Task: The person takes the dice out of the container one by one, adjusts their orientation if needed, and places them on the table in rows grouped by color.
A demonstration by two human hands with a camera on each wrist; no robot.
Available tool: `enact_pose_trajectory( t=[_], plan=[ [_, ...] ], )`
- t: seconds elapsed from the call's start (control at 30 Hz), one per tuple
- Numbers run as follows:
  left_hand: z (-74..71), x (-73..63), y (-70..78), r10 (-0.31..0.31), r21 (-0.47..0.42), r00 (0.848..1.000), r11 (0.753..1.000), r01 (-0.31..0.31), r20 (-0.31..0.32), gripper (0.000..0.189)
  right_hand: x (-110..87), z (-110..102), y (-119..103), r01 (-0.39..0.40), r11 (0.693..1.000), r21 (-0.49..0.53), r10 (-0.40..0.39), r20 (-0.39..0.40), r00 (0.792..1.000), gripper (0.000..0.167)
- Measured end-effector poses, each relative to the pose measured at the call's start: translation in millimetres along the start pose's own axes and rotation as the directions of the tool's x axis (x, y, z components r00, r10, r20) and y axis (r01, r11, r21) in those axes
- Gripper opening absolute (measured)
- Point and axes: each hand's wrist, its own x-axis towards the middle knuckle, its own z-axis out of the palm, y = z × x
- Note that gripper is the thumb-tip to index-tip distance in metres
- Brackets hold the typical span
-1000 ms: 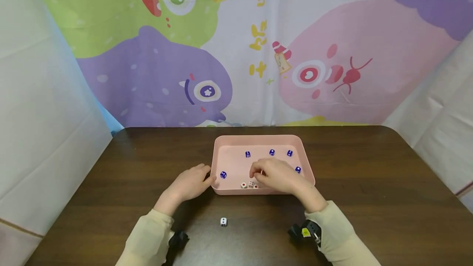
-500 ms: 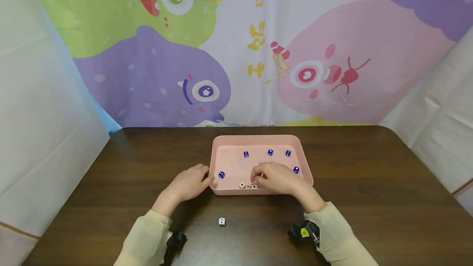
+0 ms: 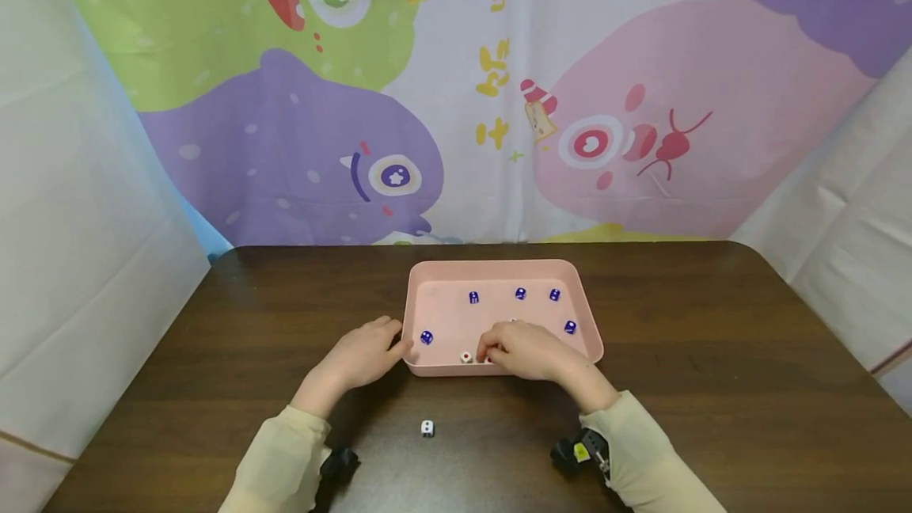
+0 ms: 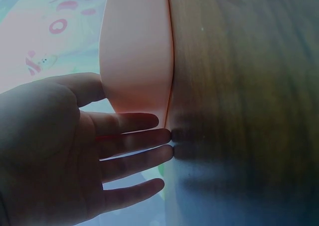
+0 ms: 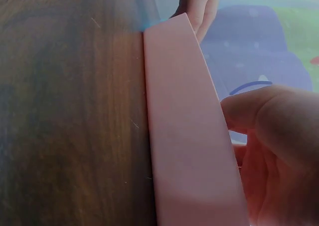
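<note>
In the head view a shallow pink tray (image 3: 442,271) holds several blue dice, among them one blue die (image 3: 427,337) at the left, and a few white dice near its front wall. My left hand (image 3: 363,355) rests against the tray's left side, fingers extended, thumb at the rim. Over the front middle of the tray, my right hand (image 3: 523,348) reaches down with bent fingers among the white dice. One white die (image 3: 466,357) lies just left of its fingertips. Whether the fingers pinch a die is hidden; in the right wrist view the tray wall covers the fingertips.
A single white die (image 3: 427,428) lies on the dark wooden table (image 3: 712,355), in front of the tray. Behind the table hangs a cartoon-printed curtain (image 3: 492,204), with white cloth on both sides. The tray wall (image 5: 184,121) stands between the right hand and the near table.
My right hand has shifted slightly left and toward the front wall, its fingers now covering the middle white die. A bit of white shows behind its knuckles. The left hand stays put.
</note>
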Motion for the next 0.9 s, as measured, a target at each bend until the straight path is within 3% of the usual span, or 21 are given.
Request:
enact_pose_trajectory(
  t=[0.9],
  plan=[
    [1.2,-0.1,-0.4,0.002,0.004,1.000,1.000,-0.002,0.003,0.030,1.2,5.4,1.5,0.009,0.998,0.063,-0.004,-0.073,0.997,0.021]
  ],
)
